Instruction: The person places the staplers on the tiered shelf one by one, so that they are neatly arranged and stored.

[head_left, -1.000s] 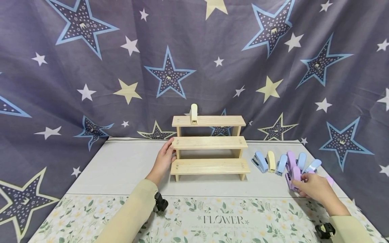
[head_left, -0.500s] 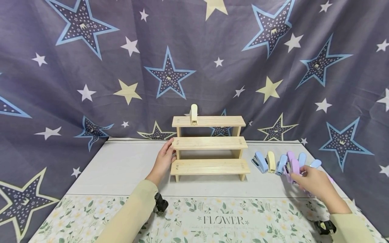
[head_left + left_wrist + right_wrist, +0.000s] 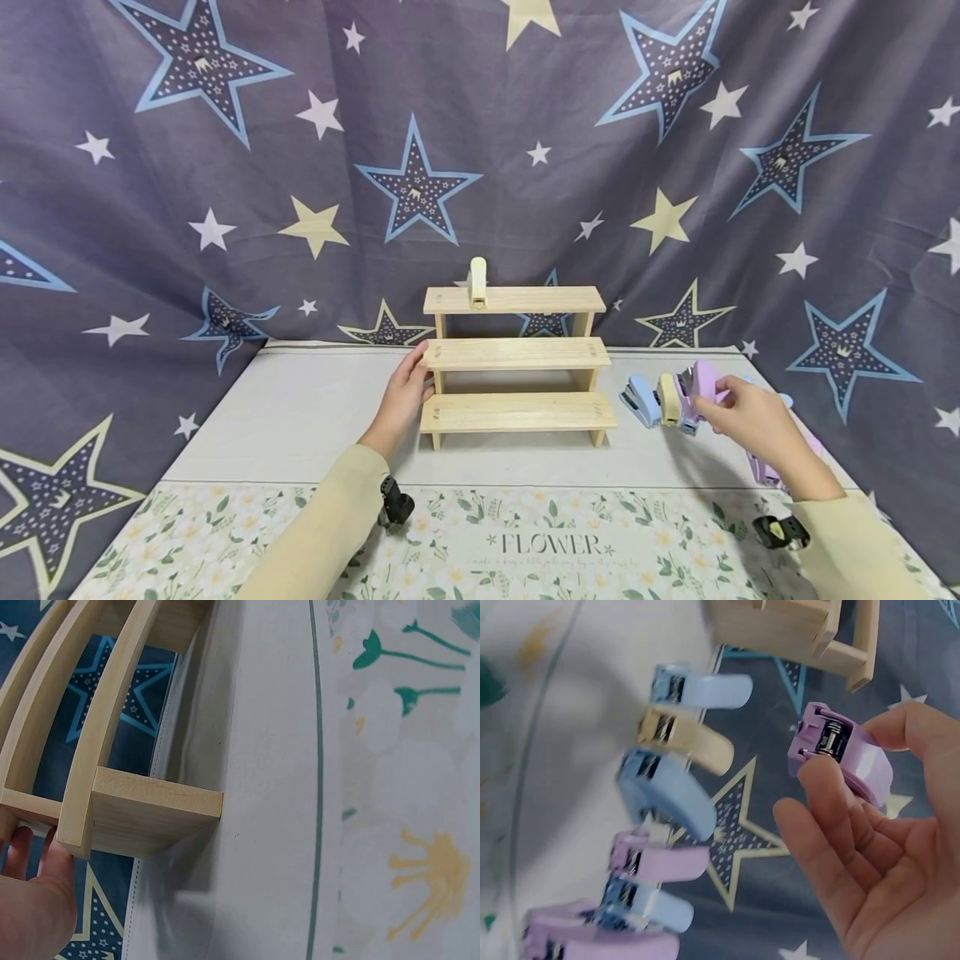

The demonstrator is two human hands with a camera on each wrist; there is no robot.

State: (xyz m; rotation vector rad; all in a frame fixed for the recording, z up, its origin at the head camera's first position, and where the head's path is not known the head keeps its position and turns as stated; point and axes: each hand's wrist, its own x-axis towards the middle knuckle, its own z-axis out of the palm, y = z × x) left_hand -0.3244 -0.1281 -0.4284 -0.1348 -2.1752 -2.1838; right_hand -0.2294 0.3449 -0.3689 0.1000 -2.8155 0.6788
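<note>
A light purple stapler (image 3: pixel 840 754) is pinched between the thumb and fingers of my right hand (image 3: pixel 757 417). It is held up above the row of staplers at the right, in front of a blue stapler (image 3: pixel 687 425). A pale yellow stapler (image 3: pixel 669 398) and another blue stapler (image 3: pixel 641 398) stand just left of it. My left hand (image 3: pixel 403 396) grips the left end of a three-step wooden shelf (image 3: pixel 517 354) at its middle step; in the left wrist view the fingertips are partly hidden by the wood. One cream stapler (image 3: pixel 477 282) stands on the top step, left of centre.
More purple and blue staplers, partly behind my right forearm, stand at the right; a purple stapler (image 3: pixel 660 859) and a light blue stapler (image 3: pixel 649 904) show in the right wrist view. A star-patterned curtain (image 3: pixel 300 167) hangs behind the table (image 3: pixel 322 417). A floral cloth (image 3: pixel 555 517) covers its front.
My right hand has lifted the purple stapler off the table from the right-hand group and carried it up and left. My left hand and the shelf stay in place.
</note>
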